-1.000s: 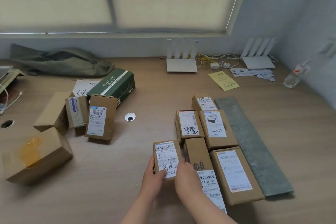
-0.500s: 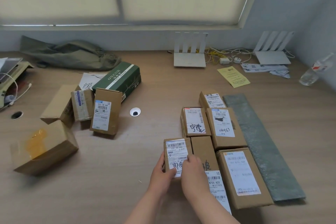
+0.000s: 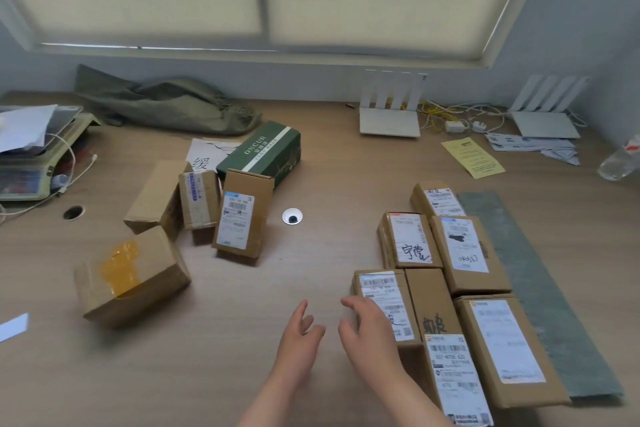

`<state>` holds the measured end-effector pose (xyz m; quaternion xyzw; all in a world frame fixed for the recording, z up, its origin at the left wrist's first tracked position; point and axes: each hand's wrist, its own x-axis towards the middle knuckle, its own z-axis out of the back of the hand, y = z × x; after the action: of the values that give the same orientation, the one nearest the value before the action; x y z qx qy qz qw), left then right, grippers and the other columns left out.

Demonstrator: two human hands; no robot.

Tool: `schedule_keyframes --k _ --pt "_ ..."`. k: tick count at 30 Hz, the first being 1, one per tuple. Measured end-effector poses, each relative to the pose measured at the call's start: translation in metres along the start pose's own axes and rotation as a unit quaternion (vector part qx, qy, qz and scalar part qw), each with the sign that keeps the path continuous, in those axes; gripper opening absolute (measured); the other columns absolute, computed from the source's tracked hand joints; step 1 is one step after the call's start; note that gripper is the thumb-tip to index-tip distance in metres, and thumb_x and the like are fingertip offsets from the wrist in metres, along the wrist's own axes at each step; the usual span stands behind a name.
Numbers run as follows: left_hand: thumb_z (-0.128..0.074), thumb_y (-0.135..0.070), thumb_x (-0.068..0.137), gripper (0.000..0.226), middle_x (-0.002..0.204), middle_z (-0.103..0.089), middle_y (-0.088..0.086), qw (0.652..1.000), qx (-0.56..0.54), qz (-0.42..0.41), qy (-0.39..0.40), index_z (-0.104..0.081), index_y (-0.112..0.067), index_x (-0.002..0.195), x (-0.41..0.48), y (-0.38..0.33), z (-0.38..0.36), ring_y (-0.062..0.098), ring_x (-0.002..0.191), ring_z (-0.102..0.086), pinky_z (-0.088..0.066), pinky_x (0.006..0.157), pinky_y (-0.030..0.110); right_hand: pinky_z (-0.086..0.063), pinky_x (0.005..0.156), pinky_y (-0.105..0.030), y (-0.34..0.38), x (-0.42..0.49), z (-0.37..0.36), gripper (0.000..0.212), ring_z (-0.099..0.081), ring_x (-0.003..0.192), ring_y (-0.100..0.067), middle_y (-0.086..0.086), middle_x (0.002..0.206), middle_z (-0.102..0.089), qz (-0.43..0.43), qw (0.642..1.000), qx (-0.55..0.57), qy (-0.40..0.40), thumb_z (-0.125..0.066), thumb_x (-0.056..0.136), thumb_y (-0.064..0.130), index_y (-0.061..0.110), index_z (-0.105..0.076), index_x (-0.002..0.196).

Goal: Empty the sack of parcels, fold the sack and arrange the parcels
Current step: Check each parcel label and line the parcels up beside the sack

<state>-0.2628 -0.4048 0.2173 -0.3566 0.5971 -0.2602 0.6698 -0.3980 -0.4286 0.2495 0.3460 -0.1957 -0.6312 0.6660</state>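
Head view, desk under a window with blinds drawn.

Left hand [image 3: 299,336]: fingers loosely spread, holding nothing, above bare table [image 3: 242,357] just left of the arranged group.
Right hand [image 3: 370,333]: fingers relaxed and slightly apart, gripping nothing. It lies over the near-left corner of the small labelled parcel [image 3: 381,291]; cannot tell whether it touches.

Arranged group, right side of table, six cardboard boxes lying flat and packed edge to edge:
- near row: small labelled parcel, long parcel [image 3: 440,322] with handwriting and a label at its near end, large parcel [image 3: 502,347];
- middle row: handwritten-label parcel [image 3: 408,239] and a second labelled parcel [image 3: 464,250];
- far end: one short parcel [image 3: 438,199].

Folded sack [image 3: 530,288]: flat grey-green strip lying along the right edge of the group, just beside the boxes.

Unsorted cluster, left of centre, well apart from the group: tape-topped box [image 3: 131,277] tilted; plain box [image 3: 156,198]; small taped box [image 3: 199,198]; leaning labelled box [image 3: 242,215]; green ONCUR box [image 3: 259,152] behind them.

Also on the table: crumpled olive cloth [image 3: 166,107] at the back left, two white routers [image 3: 389,114] with cables, yellow slip [image 3: 472,158].
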Motion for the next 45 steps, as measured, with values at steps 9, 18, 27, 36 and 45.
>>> schedule_keyframes --k 9,18,27,36,45 --pt "-0.056 -0.010 0.099 0.048 0.146 -0.051 0.007 0.999 0.003 -0.047 0.000 -0.046 -0.032 0.140 0.016 -0.027 0.116 0.016 0.133 -0.049 -0.041 0.105 0.031 -0.042 0.106 -0.028 0.079 0.023 -0.071 0.048 -0.050 0.122 -0.004 0.015 0.132 -0.052 -0.014 0.998 0.046 0.050 -0.059 0.091 0.019 0.025 -0.052 0.139" --pt "-0.062 -0.017 0.096 0.053 0.150 -0.046 -0.003 0.993 0.047 -0.080 -0.066 -0.045 -0.030 0.145 0.066 -0.067 0.194 0.016 0.137 -0.044 -0.039 0.106 0.034 -0.043 0.102 -0.029 0.130 0.089 -0.119 0.052 -0.055 0.120 -0.013 0.003 0.139 -0.056 -0.077 0.989 0.120 0.037 -0.059 0.093 0.016 0.021 -0.048 0.143" --pt "-0.064 -0.018 0.091 0.081 0.160 -0.036 -0.002 0.991 0.087 -0.076 -0.075 -0.018 -0.029 0.158 0.128 -0.081 0.209 0.017 0.146 -0.034 -0.035 0.117 0.042 -0.039 0.111 -0.036 0.141 0.140 -0.150 0.075 -0.038 0.142 -0.019 0.002 0.160 -0.032 -0.163 0.961 0.210 0.070 -0.058 0.095 0.020 0.025 -0.018 0.158" --pt "-0.062 -0.021 0.085 0.082 0.151 -0.048 -0.009 0.995 0.075 -0.052 -0.051 -0.024 -0.038 0.155 0.143 -0.057 0.210 0.014 0.133 -0.051 -0.042 0.113 0.044 -0.046 0.085 -0.020 0.121 0.151 -0.175 0.062 -0.057 0.113 -0.010 0.015 0.114 -0.054 -0.148 0.948 0.268 0.081 -0.064 0.087 0.005 0.028 -0.033 0.135" --pt "-0.063 -0.038 0.072 0.065 0.132 -0.059 -0.003 0.997 0.043 -0.038 -0.058 -0.052 -0.031 0.136 0.117 -0.006 0.186 0.009 0.113 -0.062 -0.051 0.102 0.036 -0.048 0.073 -0.026 0.092 0.123 -0.166 0.031 -0.063 0.097 -0.022 -0.012 0.114 -0.064 -0.183 0.936 0.300 -0.033 -0.065 0.088 0.007 0.022 -0.048 0.110"
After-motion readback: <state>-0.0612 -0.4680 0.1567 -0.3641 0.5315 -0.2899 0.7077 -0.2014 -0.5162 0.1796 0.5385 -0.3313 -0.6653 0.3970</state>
